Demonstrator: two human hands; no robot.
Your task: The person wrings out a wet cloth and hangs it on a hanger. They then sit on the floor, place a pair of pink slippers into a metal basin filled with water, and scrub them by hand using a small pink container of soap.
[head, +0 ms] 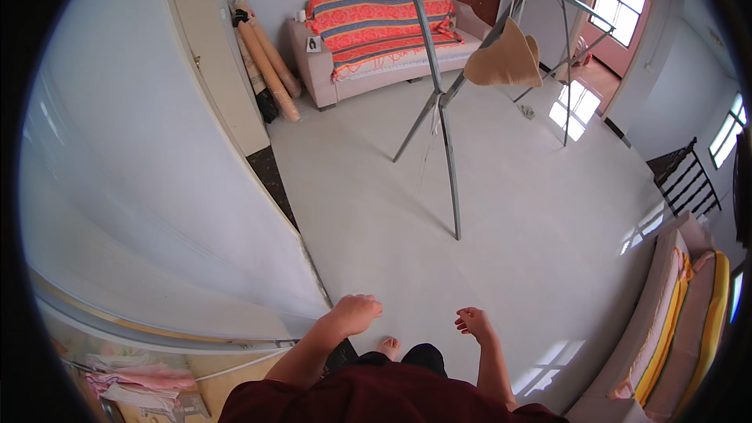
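Observation:
My left hand (358, 312) is held over the floor in front of me, near the base of the white wall. Its fingers curl downward, their tips mostly hidden, and no object shows in it. To the right, my right hand (474, 324) hangs in the air with loosely bent fingers and nothing in them. Neither hand touches anything I can see. Ahead stands a grey metal drying rack (442, 129) on crossed legs. A tan piece of fabric, perhaps a hat (505, 61), hangs from the rack by pale cords.
A sofa (306, 75) with a red striped cover stands at the far wall, beside several wrapped rolls (267, 64). Another sofa (640, 329) is at right, below a dark stair railing (687, 179). Bottom left, pink cloths (138, 379) hang beyond a threshold. A doorway opens far right.

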